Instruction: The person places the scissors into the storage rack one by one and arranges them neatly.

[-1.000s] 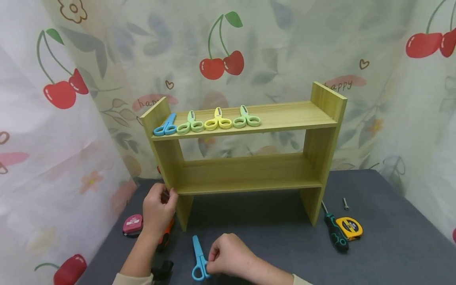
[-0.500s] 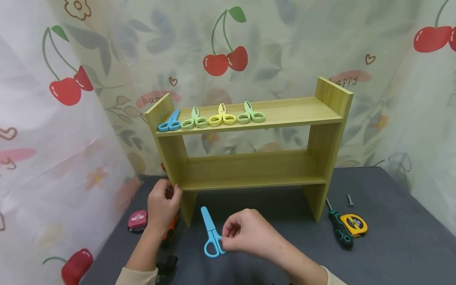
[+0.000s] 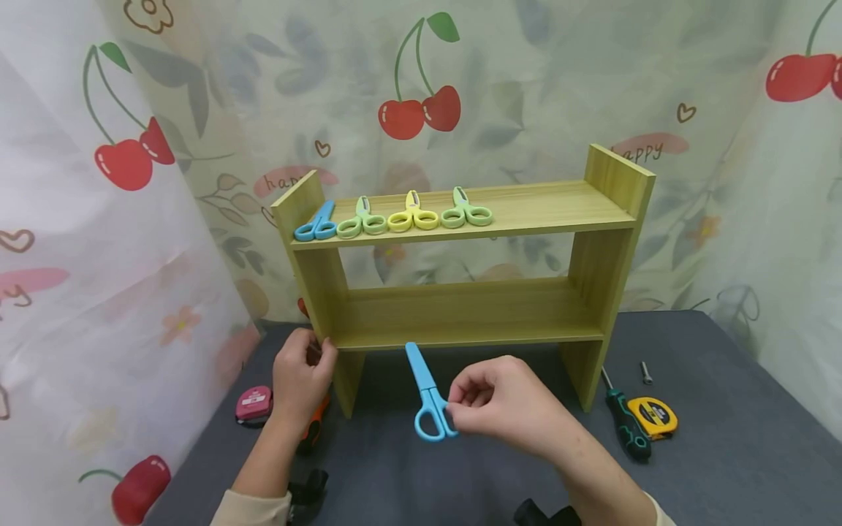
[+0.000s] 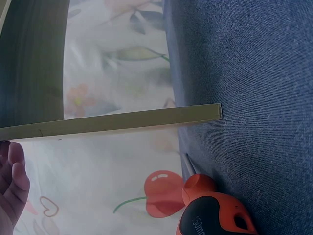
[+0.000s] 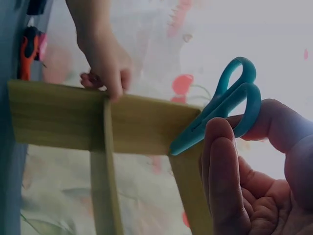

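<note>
Right hand (image 3: pixel 506 409) pinched on handle loop of blue plastic scissors (image 3: pixel 426 398), held above grey table (image 3: pixel 723 453), blade tip near lower board of light wooden two-tier shelf (image 3: pixel 460 321). Left hand (image 3: pixel 299 380) clamped on shelf's left upright. Best kept level, tip-first — clear of board edge. Lifted farther and rightward versus a second ago.

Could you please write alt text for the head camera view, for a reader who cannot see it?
A person's right hand pinches blue scissors by a handle loop above a grey table, while the left hand grips the left upright of a wooden two-tier shelf. Four more scissors lie along its top board.
</note>
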`<state>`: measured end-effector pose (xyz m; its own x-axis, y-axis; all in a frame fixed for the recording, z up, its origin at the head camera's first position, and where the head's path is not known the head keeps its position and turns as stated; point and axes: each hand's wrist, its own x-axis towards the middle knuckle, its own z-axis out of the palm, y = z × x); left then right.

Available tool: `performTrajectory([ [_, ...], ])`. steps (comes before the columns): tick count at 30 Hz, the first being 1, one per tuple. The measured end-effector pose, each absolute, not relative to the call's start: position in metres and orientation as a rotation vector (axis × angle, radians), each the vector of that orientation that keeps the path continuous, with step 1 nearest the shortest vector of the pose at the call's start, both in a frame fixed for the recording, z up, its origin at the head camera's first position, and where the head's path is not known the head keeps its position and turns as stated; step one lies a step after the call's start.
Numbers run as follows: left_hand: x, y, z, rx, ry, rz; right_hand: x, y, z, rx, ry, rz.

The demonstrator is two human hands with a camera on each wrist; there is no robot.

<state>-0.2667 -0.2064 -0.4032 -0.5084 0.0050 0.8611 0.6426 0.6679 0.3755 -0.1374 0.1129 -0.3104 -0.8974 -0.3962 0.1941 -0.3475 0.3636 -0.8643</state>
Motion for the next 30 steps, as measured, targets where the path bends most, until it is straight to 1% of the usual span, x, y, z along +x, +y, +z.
performTrajectory([
  [10, -0.266, -0.209, -0.404, -0.486, -1.972, -0.856, -0.13, 0.144, -0.292, -0.602, 2.638, -1.654],
  [14, -0.266, -0.21, -0.405, -0.493, -1.963, -0.847, -0.126, 0.157, -0.287, -0.529, 2.663, -1.703],
  [20, -0.266, -0.209, -0.405, -0.49, -1.974, -0.85, -0.119, 0.173, -0.281, -0.497, 2.687, -1.777],
  [30, -0.267, -0.208, -0.403, -0.497, -1.974, -0.851, -0.108, 0.195, -0.274, -0.395, 2.861, -1.74],
])
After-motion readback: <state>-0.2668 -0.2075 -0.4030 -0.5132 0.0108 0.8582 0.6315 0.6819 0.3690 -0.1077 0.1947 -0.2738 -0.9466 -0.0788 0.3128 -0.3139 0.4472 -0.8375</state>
